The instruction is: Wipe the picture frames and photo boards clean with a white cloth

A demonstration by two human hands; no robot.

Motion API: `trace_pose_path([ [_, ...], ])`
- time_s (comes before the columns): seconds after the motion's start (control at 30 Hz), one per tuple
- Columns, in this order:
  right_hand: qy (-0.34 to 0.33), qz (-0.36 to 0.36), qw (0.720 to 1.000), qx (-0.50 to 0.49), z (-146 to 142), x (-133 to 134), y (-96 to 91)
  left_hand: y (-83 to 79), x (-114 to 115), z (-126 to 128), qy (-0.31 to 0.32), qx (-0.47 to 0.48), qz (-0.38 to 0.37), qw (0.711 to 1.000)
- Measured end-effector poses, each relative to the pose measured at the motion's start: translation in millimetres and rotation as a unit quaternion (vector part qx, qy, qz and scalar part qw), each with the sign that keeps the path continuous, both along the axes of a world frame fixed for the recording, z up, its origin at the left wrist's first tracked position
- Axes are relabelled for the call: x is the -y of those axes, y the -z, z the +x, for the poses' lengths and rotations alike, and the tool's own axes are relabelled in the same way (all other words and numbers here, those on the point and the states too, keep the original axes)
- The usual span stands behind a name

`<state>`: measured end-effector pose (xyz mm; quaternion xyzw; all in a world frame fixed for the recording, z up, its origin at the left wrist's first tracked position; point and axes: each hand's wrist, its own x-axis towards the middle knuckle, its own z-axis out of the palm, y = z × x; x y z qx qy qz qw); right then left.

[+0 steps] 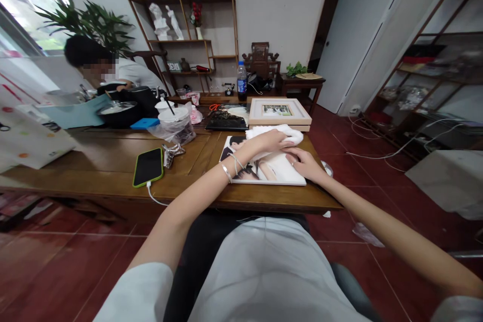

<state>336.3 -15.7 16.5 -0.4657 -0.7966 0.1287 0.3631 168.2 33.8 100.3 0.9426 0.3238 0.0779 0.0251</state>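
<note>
A photo panel (pixel 281 173) with a printed portrait lies flat at the near right end of the wooden table. Across its far edge my left hand (pixel 273 140) grips a bunched white cloth (pixel 296 135), pressing it onto the surface. A bracelet and a band circle the left wrist. My right hand (pixel 305 165) rests on the panel's right side, fingers stretched out and holding nothing. The fingertips of both hands are close together near the cloth. Part of the portrait is hidden under the left forearm and cloth.
Behind the panel are a framed picture (pixel 281 110) and a dark glossy panel (pixel 226 118). A cola bottle (pixel 241 83) stands further back. To the left lie a charging phone (pixel 148 167) and a bagged white cup (pixel 175 123). Another person (pixel 136 73) sits across the table.
</note>
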Motion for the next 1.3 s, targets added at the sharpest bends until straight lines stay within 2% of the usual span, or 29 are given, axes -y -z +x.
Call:
trace_pose_path([
  [0.1, -0.002, -0.001, 1.0, -0.008, -0.4, 0.7, -0.6, 10.0, -4.9, -14.0, -0.012, 0.011, -0.001, 1.0],
  [0.23, -0.002, -0.008, 1.0, -0.029, -1.1, 1.1, 0.3, 17.5, -9.3, -52.5, -0.021, -0.003, 0.012, 1.0],
  [0.4, -0.003, -0.006, 0.999, -0.038, -1.5, 1.0, 1.3, 22.8, -13.1, -106.0, -0.075, -0.002, 0.02, 0.997],
  [0.53, -0.005, -0.005, 0.999, -0.041, -1.6, 1.0, 1.0, 27.2, -16.9, -129.4, -0.092, 0.02, 0.017, 0.995],
  [0.67, -0.006, -0.007, 0.999, -0.039, -1.2, 0.4, 1.3, 28.5, -12.2, -121.8, -0.097, -0.002, 0.028, 0.995],
  [0.9, -0.01, -0.01, 0.999, -0.031, -1.2, 0.9, -0.5, 27.5, 21.8, -64.3, -0.008, 0.022, 0.012, 1.0],
  [1.03, -0.023, -0.006, 0.999, -0.027, -2.5, 4.3, -6.4, 29.1, 33.3, -41.8, 0.001, 0.005, -0.003, 1.0],
  [1.13, -0.019, -0.008, 0.999, -0.028, -2.7, 4.7, -7.1, 32.3, 34.1, -42.8, -0.002, -0.006, 0.006, 1.0],
  [1.3, -0.004, -0.008, 0.999, -0.037, -0.8, 1.0, 0.1, 39.2, 26.4, -67.1, 0.005, -0.011, 0.024, 1.0],
])
